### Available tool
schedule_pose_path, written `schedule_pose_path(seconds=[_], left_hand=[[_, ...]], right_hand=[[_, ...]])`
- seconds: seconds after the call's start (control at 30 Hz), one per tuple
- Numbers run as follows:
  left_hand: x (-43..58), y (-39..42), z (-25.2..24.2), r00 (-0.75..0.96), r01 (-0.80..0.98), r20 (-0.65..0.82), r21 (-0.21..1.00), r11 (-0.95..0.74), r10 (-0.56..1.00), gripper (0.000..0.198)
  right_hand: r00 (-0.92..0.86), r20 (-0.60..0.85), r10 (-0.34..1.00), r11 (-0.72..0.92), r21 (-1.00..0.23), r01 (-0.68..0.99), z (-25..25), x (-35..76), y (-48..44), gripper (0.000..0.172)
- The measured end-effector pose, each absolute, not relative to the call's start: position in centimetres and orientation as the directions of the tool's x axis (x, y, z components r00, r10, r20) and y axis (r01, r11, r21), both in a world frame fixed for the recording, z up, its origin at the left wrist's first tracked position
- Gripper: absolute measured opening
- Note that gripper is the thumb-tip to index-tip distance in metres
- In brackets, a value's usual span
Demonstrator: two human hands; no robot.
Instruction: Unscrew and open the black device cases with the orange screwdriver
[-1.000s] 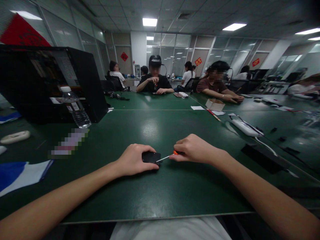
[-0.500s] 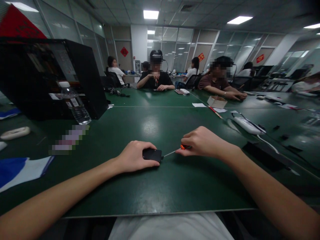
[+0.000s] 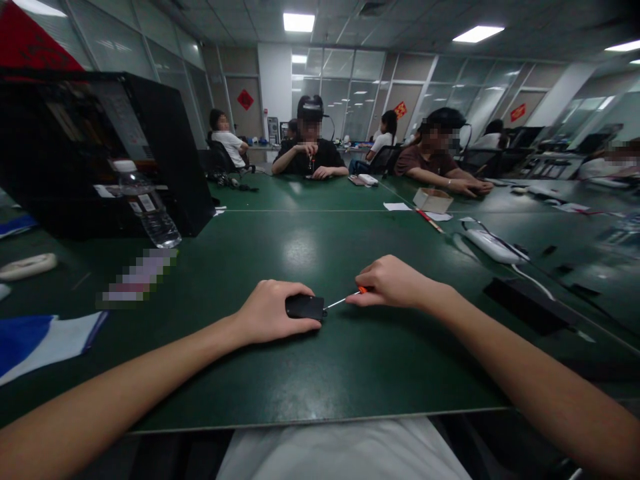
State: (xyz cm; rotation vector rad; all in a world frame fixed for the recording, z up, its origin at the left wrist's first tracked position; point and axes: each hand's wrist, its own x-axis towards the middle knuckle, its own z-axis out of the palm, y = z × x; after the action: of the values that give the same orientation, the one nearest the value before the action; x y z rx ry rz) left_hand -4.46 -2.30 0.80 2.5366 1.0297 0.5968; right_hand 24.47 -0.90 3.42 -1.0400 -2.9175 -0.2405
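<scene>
My left hand [image 3: 273, 312] grips a small flat black box [image 3: 306, 307] by its two long sides, low over the green table [image 3: 280, 387]. On the box's right end is a small dark loop or tab. My right hand [image 3: 387, 283] is closed round the orange handle of a screwdriver [image 3: 342, 301]; most of the handle is hidden in the fingers. The thin metal shaft slants down to the left, and its tip meets or lies very close to the box's right end. Whether the tip touches, I cannot tell.
At left stand a black computer case [image 3: 165, 147] and a water bottle [image 3: 153, 210]; a blue and white packet [image 3: 65, 340] lies nearer. At right are a white power strip [image 3: 493, 245], a black flat piece [image 3: 527, 307] and a small open box [image 3: 433, 200]. People sit across the table.
My right hand has shifted slightly left with the screwdriver, and its arm has swung a little inward. My left hand and the black box stay nearly in place. The view has tilted slightly.
</scene>
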Motion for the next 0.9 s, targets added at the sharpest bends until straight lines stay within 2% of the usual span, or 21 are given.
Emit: schedule_pose_path(seconds=[0.13, 0.33, 0.47, 0.57, 0.73, 0.8, 0.9], left_hand=[[-4.4, -2.4, 0.7, 0.633, 0.598, 0.263, 0.432, -0.675, 0.728, 0.044], [-4.4, -2.4, 0.4, 0.580, 0.646, 0.287, 0.408, -0.645, 0.763, 0.047], [-4.3, -2.3, 0.1, 0.562, 0.648, 0.308, 0.412, -0.640, 0.768, 0.048], [-4.3, -2.4, 0.0, 0.561, 0.640, 0.322, 0.416, -0.646, 0.763, 0.046], [-4.0, -2.4, 0.0, 0.570, 0.620, 0.339, 0.420, -0.662, 0.749, 0.043], [-4.0, -2.3, -0.1, 0.567, 0.618, 0.343, 0.423, -0.662, 0.749, 0.042], [-4.0, -2.2, -0.2, 0.575, 0.603, 0.347, 0.432, -0.671, 0.741, 0.042]], right_hand=[[-0.757, 0.036, 0.653, 0.747, 0.136, 0.651, 2.4, 24.1, -0.4, 0.062], [-0.736, 0.211, 0.644, 0.629, 0.402, 0.666, 3.9, 23.6, -2.6, 0.064], [-0.744, 0.250, 0.620, 0.593, 0.472, 0.653, 5.3, 23.1, -4.2, 0.060], [-0.714, 0.191, 0.674, 0.620, 0.380, 0.687, 4.7, 22.8, -3.8, 0.060], [-0.759, 0.015, 0.651, 0.758, 0.023, 0.651, 1.8, 22.1, -1.0, 0.065], [-0.769, 0.000, 0.639, 0.769, -0.033, 0.639, 1.1, 22.1, -0.2, 0.066], [-0.776, 0.013, 0.631, 0.775, -0.047, 0.630, 1.0, 22.6, 0.2, 0.067]])
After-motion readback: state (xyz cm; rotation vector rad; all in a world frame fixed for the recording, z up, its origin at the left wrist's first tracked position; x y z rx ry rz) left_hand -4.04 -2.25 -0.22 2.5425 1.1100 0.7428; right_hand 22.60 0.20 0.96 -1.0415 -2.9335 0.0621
